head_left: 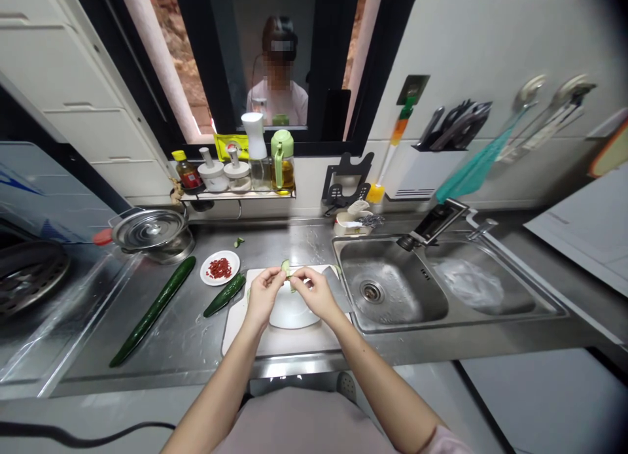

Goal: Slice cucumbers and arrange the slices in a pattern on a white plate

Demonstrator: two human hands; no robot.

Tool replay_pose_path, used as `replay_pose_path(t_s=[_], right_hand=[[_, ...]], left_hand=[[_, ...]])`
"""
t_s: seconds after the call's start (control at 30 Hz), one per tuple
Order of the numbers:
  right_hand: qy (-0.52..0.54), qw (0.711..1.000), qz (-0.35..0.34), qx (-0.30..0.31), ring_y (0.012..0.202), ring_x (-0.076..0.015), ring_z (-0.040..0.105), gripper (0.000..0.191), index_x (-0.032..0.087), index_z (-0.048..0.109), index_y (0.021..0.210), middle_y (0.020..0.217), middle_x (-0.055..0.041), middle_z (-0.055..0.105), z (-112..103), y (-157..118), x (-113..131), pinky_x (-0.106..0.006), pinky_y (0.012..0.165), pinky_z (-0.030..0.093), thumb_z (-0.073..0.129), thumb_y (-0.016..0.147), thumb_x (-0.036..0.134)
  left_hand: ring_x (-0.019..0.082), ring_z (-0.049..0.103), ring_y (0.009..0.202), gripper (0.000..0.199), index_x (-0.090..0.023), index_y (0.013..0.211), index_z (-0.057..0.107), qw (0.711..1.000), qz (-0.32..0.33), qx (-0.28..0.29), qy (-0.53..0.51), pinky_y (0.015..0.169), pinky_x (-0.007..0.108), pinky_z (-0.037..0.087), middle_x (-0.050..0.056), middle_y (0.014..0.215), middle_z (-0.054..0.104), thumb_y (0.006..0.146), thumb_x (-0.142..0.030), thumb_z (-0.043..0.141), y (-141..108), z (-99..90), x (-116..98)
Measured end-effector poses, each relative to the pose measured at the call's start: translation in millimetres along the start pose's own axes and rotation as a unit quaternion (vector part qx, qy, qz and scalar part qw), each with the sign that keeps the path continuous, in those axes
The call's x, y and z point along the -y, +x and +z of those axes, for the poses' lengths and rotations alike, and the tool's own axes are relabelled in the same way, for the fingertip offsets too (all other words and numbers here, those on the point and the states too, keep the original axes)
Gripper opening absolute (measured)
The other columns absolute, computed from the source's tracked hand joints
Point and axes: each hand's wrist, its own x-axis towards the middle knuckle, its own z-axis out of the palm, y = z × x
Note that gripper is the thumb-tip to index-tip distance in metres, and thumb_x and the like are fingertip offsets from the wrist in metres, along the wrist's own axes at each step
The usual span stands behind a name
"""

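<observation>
Between the fingertips of my left hand (pixel 263 292) and my right hand (pixel 316 290) is a thin cucumber slice (pixel 285 267). Both hands are closed in a pinch on it, above a white plate or bowl (pixel 293 316). My fingers partly cover the slice. The dish rests on a white cutting board (pixel 243 341). A broad knife blade (pixel 336 285) lies at the board's right side, partly behind my right forearm. Left of the board is a cut cucumber piece (pixel 224 296). Farther left lies a long whole cucumber (pixel 154 312).
A small white plate (pixel 205 272) holds chopped red pieces. Green scraps (pixel 239 243) lie behind it. A lidded steel pot (pixel 154 231) stands at the left. The double sink (pixel 392 303) with its faucet (pixel 426 228) is to the right. Seasoning bottles fill a wall rack (pixel 240 195).
</observation>
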Motion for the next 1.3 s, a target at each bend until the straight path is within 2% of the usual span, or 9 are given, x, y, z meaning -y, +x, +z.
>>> replay_pose_path(t_s=[0.2, 0.43, 0.63, 0.83, 1.0, 1.3], right_hand=[[0.074, 0.997, 0.035, 0.003, 0.066, -0.0121, 0.054, 0.017, 0.018, 0.059, 0.066, 0.067, 0.0006, 0.060, 2.1, 2.2, 2.4, -0.022, 0.061, 0.042, 0.059, 0.077, 0.031], [0.085, 0.994, 0.073, 0.002, 0.062, -0.0114, 0.052, 0.016, 0.019, 0.058, 0.064, 0.063, 0.0012, 0.058, 2.4, 3.7, -2.0, -0.021, 0.056, 0.041, 0.058, 0.075, 0.032], [0.099, 0.986, 0.135, 0.016, 0.055, -0.0098, 0.051, 0.018, 0.019, 0.057, 0.067, 0.059, 0.0025, 0.057, 2.7, 8.5, -21.7, -0.019, 0.048, 0.037, 0.062, 0.070, 0.035], [0.082, 0.974, 0.208, 0.039, 0.045, -0.0084, 0.049, 0.022, 0.019, 0.054, 0.068, 0.051, 0.0040, 0.056, -0.4, 20.2, -44.0, -0.017, 0.040, 0.033, 0.067, 0.068, 0.037], [0.033, 0.971, 0.231, 0.055, 0.037, -0.0057, 0.043, 0.017, 0.018, 0.052, 0.065, 0.043, 0.0067, 0.052, 0.3, 30.1, -56.7, -0.016, 0.040, 0.033, 0.065, 0.070, 0.029], [-0.050, 0.965, 0.246, 0.075, 0.037, -0.0055, 0.042, 0.017, 0.018, 0.052, 0.060, 0.040, 0.0078, 0.049, 3.2, 43.1, -77.2, -0.017, 0.046, 0.036, 0.061, 0.073, 0.024]], left_hand=[[0.014, 0.063, 0.077, 0.034, -0.015, 0.087, 0.067, 1.000, 0.015, -0.011, -0.011, 0.075, 0.025, 0.048, 0.004, 0.082, 0.070, 0.070, -0.043, 0.073, -0.3, 1.4, 5.5], [0.013, 0.062, 0.077, 0.032, -0.015, 0.091, 0.065, 0.999, 0.015, -0.013, -0.033, 0.074, 0.024, 0.047, 0.004, 0.085, 0.069, 0.071, -0.038, 0.073, 0.5, 3.6, 12.4], [0.013, 0.064, 0.079, 0.051, -0.019, 0.114, 0.054, 0.998, 0.015, -0.005, -0.066, 0.076, 0.025, 0.046, 0.002, 0.085, 0.069, 0.069, -0.032, 0.074, 6.0, 1.5, 23.6], [0.009, 0.057, 0.067, 0.053, -0.018, 0.115, 0.053, 1.000, 0.023, 0.004, 0.003, 0.067, 0.021, 0.043, -0.001, 0.078, 0.063, 0.067, -0.031, 0.073, 18.3, -5.6, 46.8], [0.006, 0.050, 0.060, 0.049, -0.016, 0.111, 0.055, 0.998, 0.028, -0.001, 0.059, 0.060, 0.018, 0.040, -0.003, 0.076, 0.058, 0.066, -0.029, 0.069, 28.6, -7.3, 63.2], [0.007, 0.050, 0.059, 0.043, -0.016, 0.110, 0.060, 0.988, 0.025, -0.010, 0.149, 0.061, 0.018, 0.041, -0.002, 0.078, 0.058, 0.068, -0.027, 0.064, 41.4, -9.0, 86.1]])
